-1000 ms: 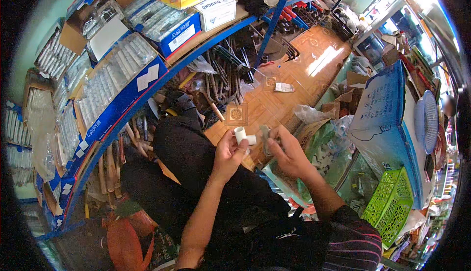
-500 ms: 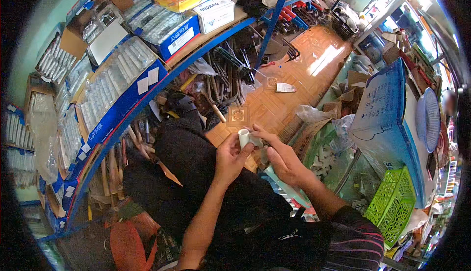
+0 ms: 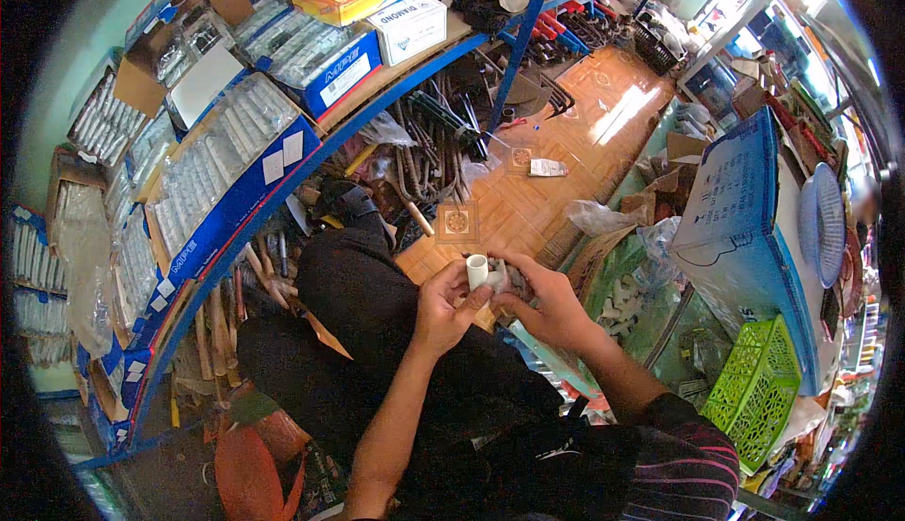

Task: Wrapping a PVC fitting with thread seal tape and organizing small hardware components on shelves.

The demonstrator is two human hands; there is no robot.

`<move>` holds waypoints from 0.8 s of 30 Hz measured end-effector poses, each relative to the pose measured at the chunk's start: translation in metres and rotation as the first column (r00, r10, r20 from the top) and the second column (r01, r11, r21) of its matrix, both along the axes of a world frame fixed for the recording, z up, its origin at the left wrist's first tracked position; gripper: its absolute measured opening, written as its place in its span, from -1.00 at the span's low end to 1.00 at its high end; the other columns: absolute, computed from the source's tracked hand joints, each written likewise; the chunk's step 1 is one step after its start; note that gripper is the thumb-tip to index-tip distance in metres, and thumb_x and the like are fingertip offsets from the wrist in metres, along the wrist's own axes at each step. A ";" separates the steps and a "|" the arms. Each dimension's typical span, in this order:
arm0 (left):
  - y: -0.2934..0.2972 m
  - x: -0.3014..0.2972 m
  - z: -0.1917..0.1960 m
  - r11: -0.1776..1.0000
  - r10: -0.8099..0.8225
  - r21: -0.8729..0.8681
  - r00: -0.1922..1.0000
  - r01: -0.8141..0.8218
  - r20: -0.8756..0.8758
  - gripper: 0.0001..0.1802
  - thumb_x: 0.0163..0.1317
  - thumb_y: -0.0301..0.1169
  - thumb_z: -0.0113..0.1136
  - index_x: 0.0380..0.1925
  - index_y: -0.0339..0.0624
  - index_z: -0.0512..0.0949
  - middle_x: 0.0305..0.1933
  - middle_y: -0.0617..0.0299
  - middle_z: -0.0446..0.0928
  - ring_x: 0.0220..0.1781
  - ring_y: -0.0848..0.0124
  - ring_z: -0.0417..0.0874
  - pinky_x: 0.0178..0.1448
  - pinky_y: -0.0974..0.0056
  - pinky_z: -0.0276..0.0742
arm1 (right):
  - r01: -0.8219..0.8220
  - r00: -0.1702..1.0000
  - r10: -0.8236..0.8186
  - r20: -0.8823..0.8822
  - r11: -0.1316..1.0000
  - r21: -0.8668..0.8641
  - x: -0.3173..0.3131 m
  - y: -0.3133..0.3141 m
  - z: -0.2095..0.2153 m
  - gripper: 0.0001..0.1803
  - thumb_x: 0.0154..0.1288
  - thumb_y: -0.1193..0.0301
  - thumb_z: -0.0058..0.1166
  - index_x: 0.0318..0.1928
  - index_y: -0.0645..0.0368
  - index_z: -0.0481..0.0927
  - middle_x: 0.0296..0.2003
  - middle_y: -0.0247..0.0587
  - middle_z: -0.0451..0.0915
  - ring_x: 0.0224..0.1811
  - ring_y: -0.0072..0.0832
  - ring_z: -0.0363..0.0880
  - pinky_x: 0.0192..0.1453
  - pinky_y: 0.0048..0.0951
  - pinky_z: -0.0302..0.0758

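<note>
While gripped by both hands, smooth white cylindrical pipe fitting (image 3: pixel 478 271).

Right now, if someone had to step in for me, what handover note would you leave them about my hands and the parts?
Left hand: holds a short white pipe fitting upright, open end up, in front of the lap.
Right hand: closed around a grey piece pressed against the fitting's side; what it is can't be made out.
Nearby: more white fittings in the glass case to the right, green basket beyond it, shelf of boxed parts to the left.
Done: both pieces picked up and brought together.
Left: whether they are fully joined can't be seen, so check that first.
</note>
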State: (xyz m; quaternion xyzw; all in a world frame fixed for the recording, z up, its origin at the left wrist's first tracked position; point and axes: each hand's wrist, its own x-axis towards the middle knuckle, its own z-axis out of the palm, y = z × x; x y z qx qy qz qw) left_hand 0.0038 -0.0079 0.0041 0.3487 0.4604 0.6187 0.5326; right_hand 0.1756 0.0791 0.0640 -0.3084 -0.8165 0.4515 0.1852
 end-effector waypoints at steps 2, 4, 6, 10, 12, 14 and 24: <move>0.000 0.000 -0.002 1.000 -0.021 -0.013 1.000 0.021 -0.003 -0.57 0.39 -0.38 0.33 0.14 -0.39 0.51 0.02 0.12 0.67 0.04 0.39 0.70 0.17 0.28 0.58 | -0.023 0.998 0.022 0.056 0.999 0.025 0.003 0.001 -0.003 -0.36 0.29 0.39 0.32 0.33 0.19 0.39 0.07 0.16 0.61 0.12 0.12 0.61 0.16 -0.16 0.58; -0.001 0.000 -0.004 0.999 -0.051 -0.023 0.987 0.048 -0.154 -0.52 0.33 -0.38 0.40 0.17 -0.39 0.52 -0.01 0.12 0.70 0.01 0.44 0.71 0.04 0.34 0.65 | -0.074 0.995 0.063 0.076 0.986 0.148 0.007 0.002 -0.010 -0.44 0.29 0.36 0.28 0.26 0.21 0.44 0.00 0.16 0.62 0.06 0.15 0.62 0.09 -0.10 0.59; 0.000 0.002 -0.004 0.996 -0.064 -0.071 0.972 0.049 -0.227 -0.53 0.32 -0.38 0.41 0.15 -0.36 0.55 -0.04 0.14 0.70 -0.02 0.45 0.72 0.02 0.34 0.65 | -0.079 0.988 0.055 0.143 0.983 0.165 0.009 0.004 -0.007 -0.49 0.31 0.35 0.25 0.21 0.22 0.45 -0.03 0.14 0.63 0.01 0.13 0.63 0.03 -0.07 0.60; 0.000 0.007 0.006 0.979 -0.080 -0.202 0.922 0.002 -0.379 -0.56 0.27 -0.37 0.45 0.11 -0.30 0.61 -0.13 0.19 0.73 -0.16 0.48 0.73 -0.08 0.33 0.65 | -0.078 0.962 0.003 0.275 0.961 0.265 0.009 0.003 -0.008 -0.59 0.36 0.30 0.15 0.14 0.21 0.48 -0.14 0.08 0.66 -0.13 0.10 0.67 -0.14 0.01 0.60; -0.001 0.007 0.008 0.989 -0.036 -0.145 0.904 -0.029 -0.425 -0.56 0.25 -0.36 0.46 0.08 -0.28 0.62 -0.16 0.19 0.73 -0.21 0.48 0.73 -0.13 0.32 0.63 | -0.080 0.956 -0.001 0.293 0.962 0.263 0.009 0.002 -0.010 -0.62 0.37 0.29 0.13 0.10 0.20 0.49 -0.17 0.06 0.66 -0.16 0.10 0.67 -0.18 0.02 0.59; -0.001 0.006 0.006 0.995 0.009 -0.085 0.884 -0.055 -0.467 -0.57 0.23 -0.35 0.48 0.06 -0.27 0.64 -0.18 0.19 0.74 -0.25 0.48 0.72 -0.17 0.30 0.62 | -0.079 0.950 -0.007 0.312 0.962 0.262 0.010 0.002 -0.015 -0.65 0.38 0.27 0.12 0.06 0.19 0.51 -0.21 0.04 0.66 -0.20 0.09 0.68 -0.22 0.04 0.58; 0.003 0.003 0.002 0.996 0.058 -0.021 0.840 -0.082 -0.539 -0.63 0.29 -0.32 0.35 0.02 -0.30 0.61 -0.20 0.12 0.72 -0.20 0.34 0.74 -0.07 0.25 0.61 | 0.028 0.999 -0.032 0.026 0.989 0.147 0.001 0.006 0.002 -0.72 0.55 0.34 -0.12 0.06 0.29 0.48 -0.15 0.11 0.50 -0.03 0.06 0.48 0.11 -0.11 0.46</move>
